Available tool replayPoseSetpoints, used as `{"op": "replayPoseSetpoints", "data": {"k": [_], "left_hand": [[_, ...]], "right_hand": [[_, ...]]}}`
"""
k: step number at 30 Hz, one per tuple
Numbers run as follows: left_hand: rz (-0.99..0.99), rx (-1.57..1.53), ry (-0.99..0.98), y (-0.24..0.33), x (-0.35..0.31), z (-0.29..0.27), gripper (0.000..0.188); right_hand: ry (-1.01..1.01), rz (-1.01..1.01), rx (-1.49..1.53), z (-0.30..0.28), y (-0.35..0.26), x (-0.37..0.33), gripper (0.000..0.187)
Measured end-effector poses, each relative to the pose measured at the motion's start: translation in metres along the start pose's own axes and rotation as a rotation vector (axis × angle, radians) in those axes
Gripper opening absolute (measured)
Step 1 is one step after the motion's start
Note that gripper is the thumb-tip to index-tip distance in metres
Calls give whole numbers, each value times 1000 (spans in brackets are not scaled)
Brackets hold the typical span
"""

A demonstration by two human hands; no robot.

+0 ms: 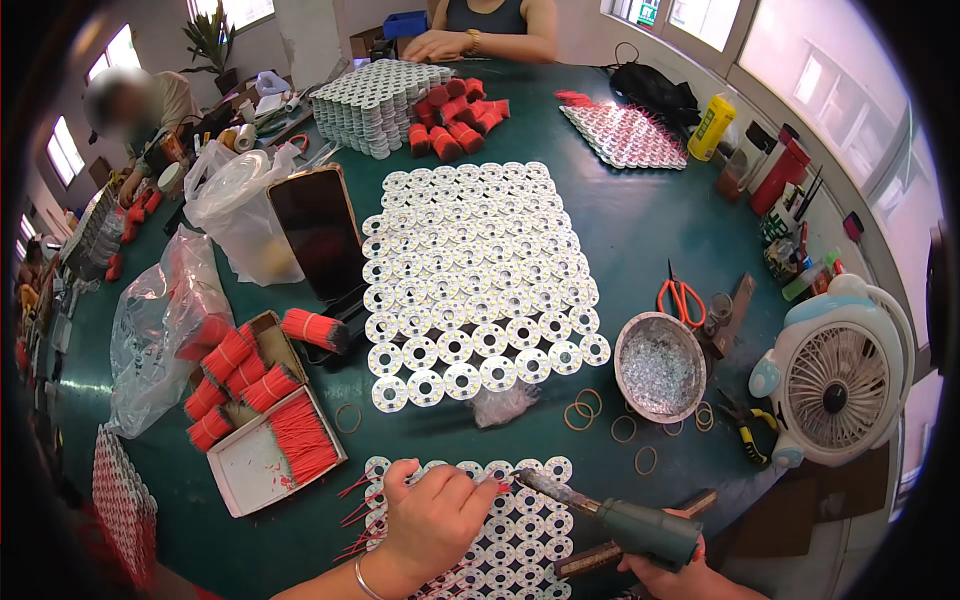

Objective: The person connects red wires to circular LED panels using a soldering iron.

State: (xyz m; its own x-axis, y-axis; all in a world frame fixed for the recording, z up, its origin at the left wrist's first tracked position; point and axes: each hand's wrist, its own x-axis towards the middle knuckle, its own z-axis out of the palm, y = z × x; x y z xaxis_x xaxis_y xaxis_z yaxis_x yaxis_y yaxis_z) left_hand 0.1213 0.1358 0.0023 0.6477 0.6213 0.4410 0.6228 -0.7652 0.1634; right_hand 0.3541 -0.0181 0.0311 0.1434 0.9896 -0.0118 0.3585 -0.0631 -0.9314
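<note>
My right hand (665, 565) grips a soldering iron (640, 530) by its dark green handle. Its metal tip reaches left to the fingertips of my left hand (435, 520). Those fingers are pinched together, and a bit of red wire shows at their ends. Beneath the left hand lies a panel of round white LED boards (540, 525), with red wires (355, 535) sticking out at its left side. My left hand and forearm cover part of this panel. Farther off, a larger stack of similar LED board panels (480, 260) lies in the middle of the table.
Left of my hands, a cardboard box (235, 480) holds red wires, with several wire bundles (230, 355) on it. A round bowl (660, 365), orange-handled scissors (680, 300), pliers (750, 425) and a fan (830, 380) stand right. A phone (315, 230) leans upright. Another person (495, 25) sits across.
</note>
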Motion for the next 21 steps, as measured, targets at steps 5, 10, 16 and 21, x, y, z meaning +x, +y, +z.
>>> {"op": "replayPoseSetpoints", "data": {"k": [5, 10, 16, 21], "left_hand": [[0, -2, -12, 0, -1, 1, 8], [-13, 10, -21, 0, -3, 0, 8], [-14, -5, -25, 0, -1, 0, 8], [-10, -3, -31, 0, -3, 0, 8]], "right_hand": [[1, 23, -9, 2, -5, -1, 45], [-39, -2, -22, 3, -3, 5, 46], [-54, 1, -69, 3, -11, 9, 42], [-1, -259, -252, 4, -13, 18, 34]]}}
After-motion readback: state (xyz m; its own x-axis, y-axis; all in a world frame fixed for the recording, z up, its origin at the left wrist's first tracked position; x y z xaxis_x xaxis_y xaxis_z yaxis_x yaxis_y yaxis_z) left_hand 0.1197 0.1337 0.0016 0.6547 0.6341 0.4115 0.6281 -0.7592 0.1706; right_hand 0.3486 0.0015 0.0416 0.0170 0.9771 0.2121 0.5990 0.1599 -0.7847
